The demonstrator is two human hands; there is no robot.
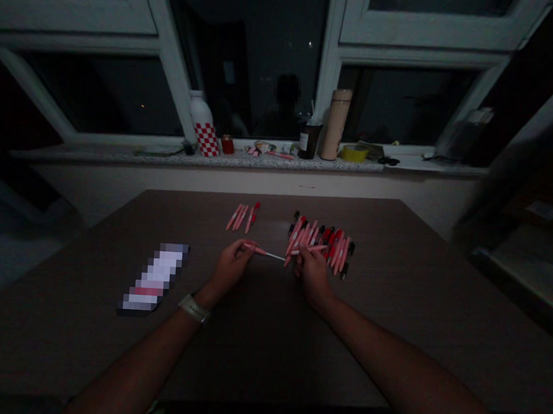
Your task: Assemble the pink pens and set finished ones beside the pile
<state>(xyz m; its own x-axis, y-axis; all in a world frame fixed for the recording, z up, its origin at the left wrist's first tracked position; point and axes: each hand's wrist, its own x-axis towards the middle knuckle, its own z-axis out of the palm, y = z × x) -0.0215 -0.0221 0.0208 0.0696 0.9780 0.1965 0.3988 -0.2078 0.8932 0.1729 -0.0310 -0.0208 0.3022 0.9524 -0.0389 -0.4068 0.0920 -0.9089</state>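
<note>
Pinching a pink pen piece, the left hand has its thumb and fingertips clamped together on it, and a thin pale rod runs from that piece across the gap toward the right fingers. The right hand has its thumb and fingertips closed on a second pink piece, which lies slantwise and points away to the right of them; how each single finger sits is too dark to tell. Just beyond the right fingers, and spreading to their right, is a crowded group of pink, red and black pens and parts, lying side by side on the brown table. Beyond the left fingers, a little apart from them, a few pink and red pens lie in a short slanted row. Well to the left of the left fingers and nearer the body rests a blurred-out phone, while a pale watch circles the wrist behind them. Far beyond both hands, a speckled windowsill carries a red-checked bottle, a dark cup, a tan flask and a yellow roll.
</note>
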